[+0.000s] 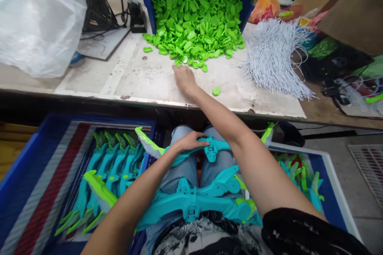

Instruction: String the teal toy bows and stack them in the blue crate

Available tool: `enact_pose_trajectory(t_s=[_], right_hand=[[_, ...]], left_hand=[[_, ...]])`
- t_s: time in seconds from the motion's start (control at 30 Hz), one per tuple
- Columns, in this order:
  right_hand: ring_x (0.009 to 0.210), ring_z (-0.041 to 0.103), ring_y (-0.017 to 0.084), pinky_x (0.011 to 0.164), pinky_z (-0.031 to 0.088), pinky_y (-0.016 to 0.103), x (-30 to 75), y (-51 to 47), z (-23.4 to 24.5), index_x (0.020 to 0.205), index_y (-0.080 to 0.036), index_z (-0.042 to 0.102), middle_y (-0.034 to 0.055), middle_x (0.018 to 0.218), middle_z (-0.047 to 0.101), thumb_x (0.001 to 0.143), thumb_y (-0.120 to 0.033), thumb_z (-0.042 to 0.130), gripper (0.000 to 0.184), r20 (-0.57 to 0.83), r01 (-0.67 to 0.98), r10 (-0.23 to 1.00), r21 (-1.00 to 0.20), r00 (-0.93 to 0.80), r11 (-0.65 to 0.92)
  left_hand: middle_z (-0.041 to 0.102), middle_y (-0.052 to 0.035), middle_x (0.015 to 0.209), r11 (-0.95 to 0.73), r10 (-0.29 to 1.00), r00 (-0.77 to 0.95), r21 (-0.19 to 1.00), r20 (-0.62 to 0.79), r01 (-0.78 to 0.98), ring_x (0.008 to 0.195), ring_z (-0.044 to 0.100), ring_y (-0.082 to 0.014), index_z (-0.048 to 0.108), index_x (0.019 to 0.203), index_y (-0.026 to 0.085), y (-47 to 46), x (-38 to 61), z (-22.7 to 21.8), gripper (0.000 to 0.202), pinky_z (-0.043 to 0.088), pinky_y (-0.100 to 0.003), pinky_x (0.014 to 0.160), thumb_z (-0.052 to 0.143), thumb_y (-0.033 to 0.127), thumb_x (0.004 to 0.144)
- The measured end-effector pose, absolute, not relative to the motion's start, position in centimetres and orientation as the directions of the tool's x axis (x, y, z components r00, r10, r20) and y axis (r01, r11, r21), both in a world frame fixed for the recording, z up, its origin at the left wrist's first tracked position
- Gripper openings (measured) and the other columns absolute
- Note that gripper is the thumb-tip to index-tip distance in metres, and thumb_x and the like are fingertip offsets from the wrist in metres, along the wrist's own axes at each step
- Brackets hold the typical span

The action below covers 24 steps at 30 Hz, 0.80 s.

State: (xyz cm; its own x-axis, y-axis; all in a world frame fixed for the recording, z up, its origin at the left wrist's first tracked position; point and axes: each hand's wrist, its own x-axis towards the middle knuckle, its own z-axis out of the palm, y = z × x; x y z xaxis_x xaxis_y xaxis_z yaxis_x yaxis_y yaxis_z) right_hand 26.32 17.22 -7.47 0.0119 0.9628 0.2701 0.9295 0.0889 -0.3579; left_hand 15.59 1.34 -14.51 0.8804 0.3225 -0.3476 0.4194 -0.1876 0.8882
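My left hand (193, 142) grips a teal plastic toy-bow-like frame (211, 149) lying across my thighs, its fingers resting beside the central block. Lime-green tips show at the ends of this frame. My right hand (184, 79) is stretched out to the worktable, its fingers closed and pointing down at the front edge of a heap of small lime-green plastic pieces (194, 28). What its fingertips hold, if anything, is hidden. Nearer my body, more teal frames (191, 205) with a green tip (101, 189) lie on my lap.
The heap spills from a tipped blue bin (145, 0). One loose green piece (216, 91) lies near the table edge. White ties (275, 59) are bunched at right; a black fan (98, 6) and plastic bag (38, 20) stand left. Crates (26, 175) with teal frames flank my legs.
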Motion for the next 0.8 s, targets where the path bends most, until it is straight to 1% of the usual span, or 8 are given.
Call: enact_pose_trajectory(t_s=[0.13,0.3,0.37,0.43,0.53,0.6,0.67,0.8], right_hand=[[0.097,0.062,0.022,0.089,0.048,0.035,28.9,13.3,-7.0,0.106,-0.015,0.066,0.0075,0.098,0.068,0.085,-0.017,0.043,0.032,0.156,0.861,0.981,-0.508,0.119,-0.023],[0.095,0.06,0.026,0.087,0.046,0.039,31.1,8.8,-6.0,0.104,-0.015,0.068,0.0121,0.106,0.063,0.085,-0.026,0.05,0.029,0.116,0.918,0.976,-0.375,0.186,-0.13],[0.099,0.057,0.028,0.087,0.045,0.041,31.7,8.2,-5.7,0.105,-0.016,0.067,0.0144,0.113,0.059,0.085,-0.031,0.051,0.03,0.162,0.941,0.977,-0.329,0.138,-0.078],[0.109,0.051,0.029,0.091,0.042,0.043,32.4,8.2,-5.6,0.108,-0.016,0.064,0.0139,0.118,0.058,0.083,-0.027,0.053,0.03,0.22,0.95,0.975,-0.299,-0.02,0.087],[0.117,0.044,0.029,0.096,0.034,0.045,33.5,9.0,-5.7,0.106,-0.017,0.063,0.0116,0.116,0.06,0.08,-0.02,0.055,0.028,0.175,0.916,0.952,-0.273,-0.253,0.294],[0.114,0.044,0.029,0.096,0.031,0.046,33.8,9.1,-5.8,0.103,-0.017,0.063,0.0109,0.11,0.063,0.081,-0.02,0.054,0.024,0.125,0.914,0.956,-0.282,-0.265,0.29],[0.112,0.046,0.028,0.097,0.029,0.046,33.8,8.1,-5.9,0.104,-0.017,0.063,0.0103,0.108,0.063,0.084,-0.022,0.052,0.023,0.146,0.917,0.964,-0.306,-0.22,0.256],[0.11,0.051,0.024,0.095,0.036,0.042,33.1,0.9,-6.6,0.115,-0.019,0.059,0.0092,0.116,0.063,0.087,-0.03,0.054,0.031,0.219,0.86,0.954,-0.427,-0.204,0.282]], left_hand=[[0.062,-0.0124,0.125,-0.197,0.324,0.883,0.888,-0.341,0.415,0.112,0.059,-0.0273,0.06,0.123,0.01,1.4,15.5,-14.5,0.06,0.043,-0.031,0.096,0.059,0.051,0.079],[0.064,-0.0128,0.121,-0.218,0.305,0.896,0.892,-0.323,0.396,0.109,0.06,-0.0269,0.061,0.121,0.008,1.4,15.8,-14.6,0.058,0.044,-0.03,0.092,0.059,0.049,0.08],[0.064,-0.013,0.122,-0.216,0.314,0.892,0.89,-0.326,0.401,0.11,0.059,-0.0269,0.06,0.122,0.008,1.3,15.9,-14.6,0.059,0.043,-0.03,0.093,0.058,0.05,0.079],[0.063,-0.0126,0.124,-0.216,0.322,0.885,0.884,-0.337,0.415,0.112,0.059,-0.027,0.059,0.123,0.009,1.3,15.9,-14.5,0.06,0.043,-0.03,0.094,0.058,0.05,0.079],[0.062,-0.0115,0.126,-0.224,0.314,0.882,0.875,-0.352,0.429,0.112,0.058,-0.0271,0.059,0.123,0.01,1.4,15.8,-14.4,0.06,0.042,-0.031,0.095,0.058,0.051,0.079],[0.063,-0.0106,0.125,-0.234,0.301,0.882,0.868,-0.362,0.437,0.11,0.058,-0.0267,0.06,0.122,0.011,1.5,15.8,-14.2,0.059,0.042,-0.031,0.094,0.057,0.052,0.079],[0.066,-0.0087,0.118,-0.258,0.269,0.887,0.859,-0.375,0.442,0.104,0.06,-0.0259,0.063,0.116,0.012,1.7,15.9,-14.0,0.056,0.043,-0.029,0.089,0.055,0.054,0.08],[0.071,-0.0056,0.097,-0.325,0.211,0.884,0.824,-0.416,0.465,0.086,0.061,-0.0219,0.068,0.101,0.012,2.1,16.4,-13.7,0.052,0.042,-0.026,0.074,0.051,0.056,0.08]])
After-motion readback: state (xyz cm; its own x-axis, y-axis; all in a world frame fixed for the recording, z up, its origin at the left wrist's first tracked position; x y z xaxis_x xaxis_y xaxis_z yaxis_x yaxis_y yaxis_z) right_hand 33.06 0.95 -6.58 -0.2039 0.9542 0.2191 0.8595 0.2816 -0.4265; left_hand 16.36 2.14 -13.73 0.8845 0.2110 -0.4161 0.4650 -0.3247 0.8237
